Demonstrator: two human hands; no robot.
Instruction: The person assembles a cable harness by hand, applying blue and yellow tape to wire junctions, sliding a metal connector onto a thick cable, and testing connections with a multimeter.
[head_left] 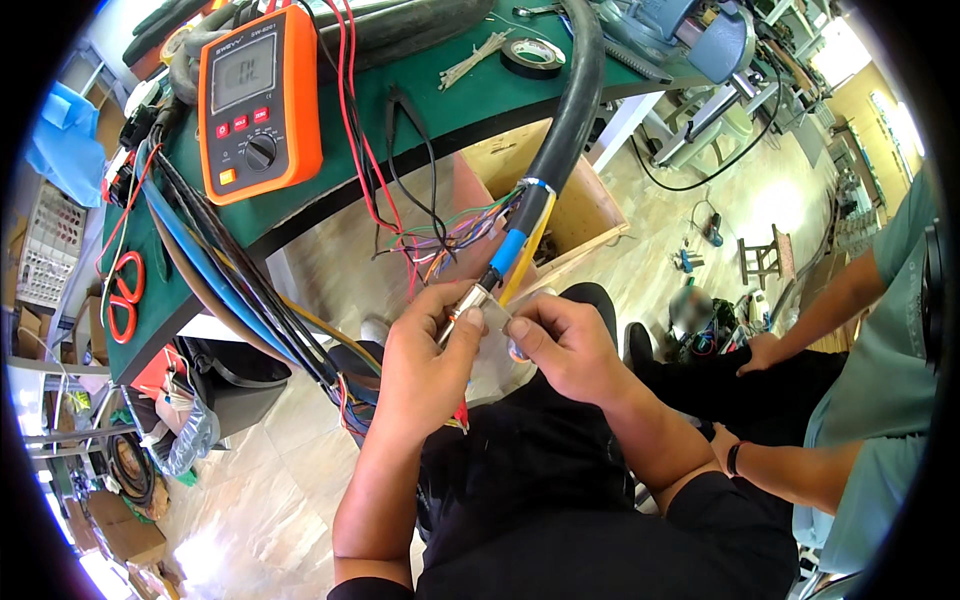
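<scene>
Pinching the metal connector (462, 312) goes the left hand (428, 335), thumb and fingers covering much of it, right at the end of the black cable (572, 110), just past a blue band (509, 248). Close beside it, the right hand (572, 345) has thumb and forefinger drawn in, but I can't tell whether that grip pinches the pale sliver there. Thin coloured wires (462, 238) tangle beyond, their ends hard to trace. The cable crosses the green surface (345, 190), cut off above; a co-worker's sleeve (905, 235) meets the dark rim.
</scene>
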